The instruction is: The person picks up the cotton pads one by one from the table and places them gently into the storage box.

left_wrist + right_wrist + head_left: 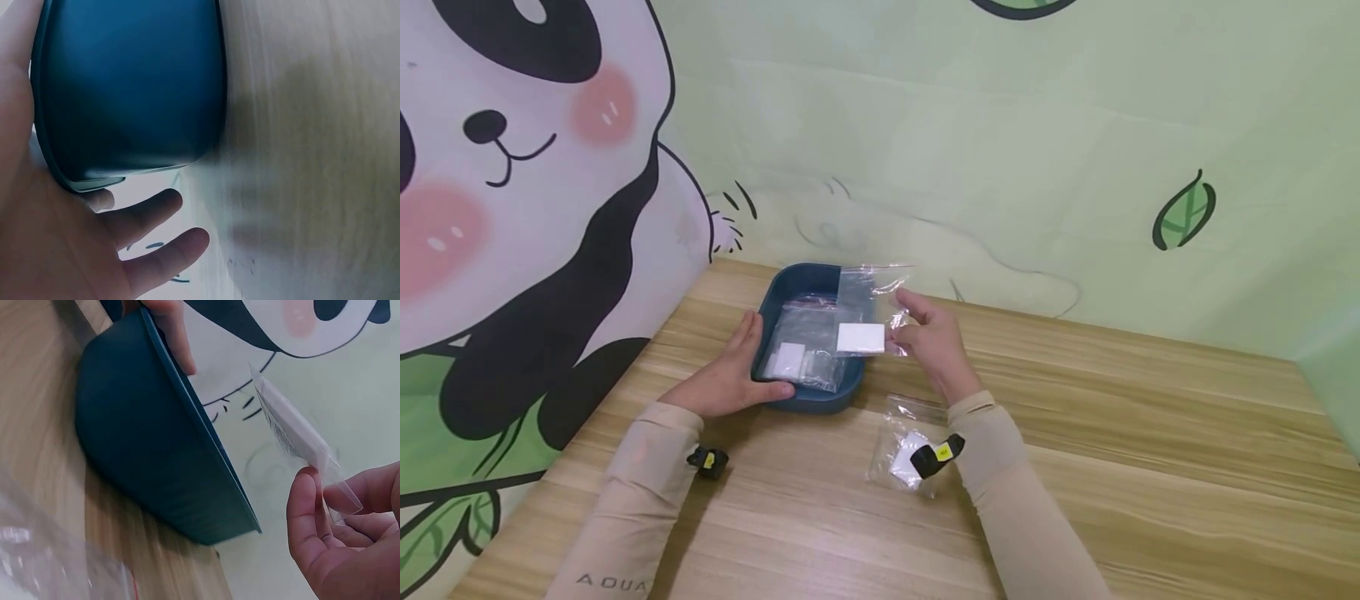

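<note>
My right hand (934, 340) pinches the edge of a clear zip bag (874, 292) with a white rectangular piece (861, 337) in it, over the right side of a dark blue plastic box (808, 402). In the right wrist view that bag (297, 428) is tilted, between thumb and fingers, apart from the box. My left hand (730, 377) rests against the box's left side; its thumb lies along the near rim. The left wrist view shows its fingers (165, 262) straight beside the blue wall (131, 81). Inside the box lie clear bags (808, 325) with white pieces.
Another clear zip bag (887, 429) with a white piece lies on the wooden table (1120, 450), partly behind the right wrist camera (936, 456). A wall sheet (1037, 133) with a panda drawing rises behind the table's far edge.
</note>
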Demonstrator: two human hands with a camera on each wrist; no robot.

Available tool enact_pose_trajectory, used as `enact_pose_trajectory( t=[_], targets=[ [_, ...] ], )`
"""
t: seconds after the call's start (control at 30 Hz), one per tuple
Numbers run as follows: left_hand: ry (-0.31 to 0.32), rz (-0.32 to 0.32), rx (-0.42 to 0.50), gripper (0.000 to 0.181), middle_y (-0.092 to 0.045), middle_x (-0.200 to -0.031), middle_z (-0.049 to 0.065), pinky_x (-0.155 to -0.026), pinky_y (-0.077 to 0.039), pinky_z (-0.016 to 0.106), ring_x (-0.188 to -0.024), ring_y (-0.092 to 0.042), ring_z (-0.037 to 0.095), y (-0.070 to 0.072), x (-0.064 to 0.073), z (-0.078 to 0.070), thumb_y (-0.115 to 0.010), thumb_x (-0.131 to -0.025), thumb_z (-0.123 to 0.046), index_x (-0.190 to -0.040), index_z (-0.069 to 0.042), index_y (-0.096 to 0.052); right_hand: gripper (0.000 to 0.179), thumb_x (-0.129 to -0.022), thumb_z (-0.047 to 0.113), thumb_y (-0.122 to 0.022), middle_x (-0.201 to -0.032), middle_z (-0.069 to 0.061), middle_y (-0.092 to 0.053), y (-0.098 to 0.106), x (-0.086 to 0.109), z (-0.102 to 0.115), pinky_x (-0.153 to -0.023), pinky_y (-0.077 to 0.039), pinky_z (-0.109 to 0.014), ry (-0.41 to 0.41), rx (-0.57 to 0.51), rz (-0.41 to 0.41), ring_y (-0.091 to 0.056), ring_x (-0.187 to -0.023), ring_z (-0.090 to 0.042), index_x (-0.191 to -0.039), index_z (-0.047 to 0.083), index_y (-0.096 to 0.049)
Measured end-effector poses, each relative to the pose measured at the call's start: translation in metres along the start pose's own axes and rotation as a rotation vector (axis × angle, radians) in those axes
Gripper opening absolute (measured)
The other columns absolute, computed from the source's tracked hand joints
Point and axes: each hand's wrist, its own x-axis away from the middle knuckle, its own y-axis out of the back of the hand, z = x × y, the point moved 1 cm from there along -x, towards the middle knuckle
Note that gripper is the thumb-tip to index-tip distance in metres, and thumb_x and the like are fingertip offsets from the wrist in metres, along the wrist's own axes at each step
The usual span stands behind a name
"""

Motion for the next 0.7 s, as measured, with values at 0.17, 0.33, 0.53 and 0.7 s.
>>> enact_pose_trajectory(
  t=[0.17, 0.33, 0.53, 0.7],
  targets=[
    [-0.024, -0.007, -0.001, 0.129, 0.017, -0.163, 0.027, -0.116, -0.017, 0.060, -0.149, -0.003, 0.049, -0.001, -0.001, 0.001, -0.076, -0.085, -0.057, -0.157, 0.004, 0.012, 0.070, -0.083, -0.024, -0.058, -0.153, -0.015, -0.045, -0.016, -0.003, -0.004, -0.078, -0.057, -0.027, -0.022, -0.040, -0.002, -0.069, -0.076, -0.015, -0.147, 0.001, -0.049],
    [-0.025, -0.010, -0.001, 0.131, 0.017, -0.163, 0.028, -0.116, -0.018, 0.060, -0.148, -0.004, 0.049, -0.001, 0.000, 0.002, -0.079, -0.083, -0.055, -0.157, 0.005, 0.012, 0.072, -0.082, -0.024, -0.060, -0.152, -0.013, -0.048, -0.032, -0.008, -0.007, -0.072, -0.058, -0.024, -0.067, -0.067, -0.016, -0.068, -0.068, -0.013, -0.147, 0.004, -0.051],
    [-0.035, -0.015, -0.007, 0.135, 0.016, -0.163, 0.029, -0.116, -0.019, 0.060, -0.148, -0.004, 0.049, -0.002, -0.001, 0.002, -0.082, -0.080, -0.056, -0.156, 0.006, 0.011, 0.070, -0.086, -0.022, -0.059, -0.154, -0.014, -0.045, -0.050, -0.011, -0.012, -0.071, -0.057, -0.023, -0.099, -0.049, 0.007, -0.066, -0.070, -0.012, -0.150, 0.002, -0.046],
    [-0.034, -0.014, -0.006, 0.136, 0.017, -0.162, 0.029, -0.116, -0.018, 0.060, -0.148, -0.004, 0.050, -0.003, -0.002, 0.004, -0.082, -0.080, -0.055, -0.157, 0.005, 0.013, 0.071, -0.085, -0.019, -0.061, -0.155, -0.016, -0.042, -0.064, -0.013, -0.011, -0.066, -0.055, -0.021, -0.090, 0.027, 0.010, -0.062, -0.077, -0.015, -0.151, 0.002, -0.045]
  ],
)
